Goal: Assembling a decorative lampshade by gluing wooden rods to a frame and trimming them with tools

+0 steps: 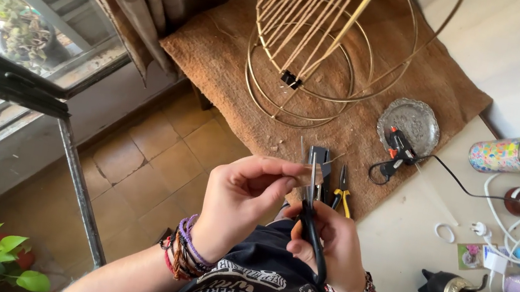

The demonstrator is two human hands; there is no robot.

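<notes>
My right hand (327,243) grips the black handles of a pair of pliers (313,197) whose metal jaws point up and away from me. My left hand (244,196) pinches a thin pale strip (309,174) between thumb and forefinger, right at the jaws. Both hands are over my lap. Beaded bracelets circle both wrists. A wire and cane frame (324,33) with a black clip stands on a brown mat (232,57) ahead.
Yellow-handled pliers (342,193) lie on the mat edge. A glue gun (400,150) rests on a silver plate (419,120) with its black cord trailing right. Bottles, a power strip and white cables crowd the right. A window and potted plant sit left.
</notes>
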